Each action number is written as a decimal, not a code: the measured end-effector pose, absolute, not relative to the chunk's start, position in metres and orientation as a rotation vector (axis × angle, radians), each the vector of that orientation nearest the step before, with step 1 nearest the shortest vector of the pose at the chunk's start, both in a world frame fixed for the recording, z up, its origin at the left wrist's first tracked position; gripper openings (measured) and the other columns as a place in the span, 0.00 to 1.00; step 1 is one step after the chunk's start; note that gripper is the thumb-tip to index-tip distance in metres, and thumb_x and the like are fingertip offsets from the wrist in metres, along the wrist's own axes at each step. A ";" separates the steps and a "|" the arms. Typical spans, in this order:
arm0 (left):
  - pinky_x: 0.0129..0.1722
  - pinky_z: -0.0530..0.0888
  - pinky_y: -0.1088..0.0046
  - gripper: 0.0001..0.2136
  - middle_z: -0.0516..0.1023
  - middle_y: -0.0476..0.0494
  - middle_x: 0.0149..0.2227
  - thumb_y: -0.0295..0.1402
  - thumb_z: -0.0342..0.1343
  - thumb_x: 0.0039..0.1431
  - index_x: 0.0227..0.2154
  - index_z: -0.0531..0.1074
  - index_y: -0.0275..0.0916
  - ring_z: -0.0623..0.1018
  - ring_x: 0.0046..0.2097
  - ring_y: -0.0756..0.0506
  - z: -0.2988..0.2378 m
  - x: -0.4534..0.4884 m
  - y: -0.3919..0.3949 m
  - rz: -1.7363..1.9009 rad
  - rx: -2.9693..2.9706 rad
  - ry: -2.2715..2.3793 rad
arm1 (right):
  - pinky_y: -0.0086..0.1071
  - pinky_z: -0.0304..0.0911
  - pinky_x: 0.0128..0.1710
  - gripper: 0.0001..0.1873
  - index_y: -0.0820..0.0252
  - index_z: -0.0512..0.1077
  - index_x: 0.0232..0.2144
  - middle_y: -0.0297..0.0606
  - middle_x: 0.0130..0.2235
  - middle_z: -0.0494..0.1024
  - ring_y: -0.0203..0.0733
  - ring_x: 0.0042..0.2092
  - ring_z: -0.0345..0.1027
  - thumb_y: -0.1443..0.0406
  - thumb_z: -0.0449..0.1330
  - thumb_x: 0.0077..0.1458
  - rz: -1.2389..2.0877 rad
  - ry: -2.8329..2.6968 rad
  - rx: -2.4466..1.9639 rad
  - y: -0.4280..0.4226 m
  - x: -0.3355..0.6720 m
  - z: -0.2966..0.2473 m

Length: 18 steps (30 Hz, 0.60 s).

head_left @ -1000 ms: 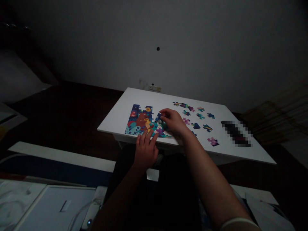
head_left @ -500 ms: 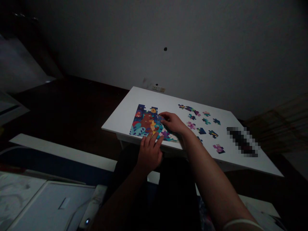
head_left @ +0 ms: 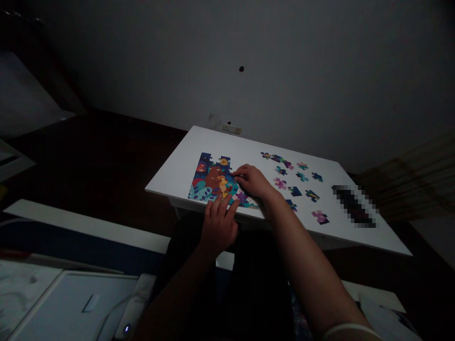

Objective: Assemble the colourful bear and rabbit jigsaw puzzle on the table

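Note:
A partly assembled jigsaw puzzle (head_left: pixel 215 177) with a brown bear and a yellow bird lies near the table's front left edge. My right hand (head_left: pixel 251 181) rests over its right side, thumb and forefinger close together on a dark blue puzzle piece at the upper right border. The fingers and their shadow cover most of that piece. At the lower edge, my left hand (head_left: pixel 219 222) lies with its fingers spread, the tips touching the puzzle and the table edge. Several loose puzzle pieces (head_left: pixel 295 191) are scattered right of my right hand, among them a pink piece (head_left: pixel 279 183).
The white table (head_left: pixel 177 163) stands before a grey wall with a socket strip (head_left: pixel 232 129). A pixelated dark object (head_left: pixel 355 206) lies at the table's right. Below left are a white-framed panel (head_left: pixel 78 303) and a white device with a small light (head_left: pixel 133 308).
My right thumb and forefinger have drawn closer together and moved slightly down and left on the puzzle. My left hand stays at the lower edge. The whole view has shifted a little.

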<state>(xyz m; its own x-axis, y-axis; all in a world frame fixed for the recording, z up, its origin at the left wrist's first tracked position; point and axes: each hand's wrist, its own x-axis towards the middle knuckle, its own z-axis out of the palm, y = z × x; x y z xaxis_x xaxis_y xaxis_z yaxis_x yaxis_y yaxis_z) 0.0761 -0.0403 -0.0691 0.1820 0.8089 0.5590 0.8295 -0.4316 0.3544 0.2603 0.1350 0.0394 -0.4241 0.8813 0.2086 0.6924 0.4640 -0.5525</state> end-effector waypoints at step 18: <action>0.87 0.59 0.35 0.29 0.82 0.31 0.78 0.31 0.65 0.73 0.75 0.82 0.47 0.76 0.81 0.25 -0.071 0.079 -0.037 -1.022 -2.235 -1.666 | 0.50 0.81 0.45 0.11 0.48 0.88 0.37 0.41 0.37 0.92 0.57 0.39 0.87 0.58 0.64 0.64 -0.089 -1.321 -1.462 -0.035 0.386 0.018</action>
<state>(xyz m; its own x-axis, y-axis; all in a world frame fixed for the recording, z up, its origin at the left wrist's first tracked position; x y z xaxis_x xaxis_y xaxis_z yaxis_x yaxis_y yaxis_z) 0.0795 -0.0366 -0.0707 0.1398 0.7794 0.6107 0.8977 -0.3601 0.2540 0.3860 -0.0348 0.0178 0.3733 0.6486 0.6633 0.7320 0.2333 -0.6401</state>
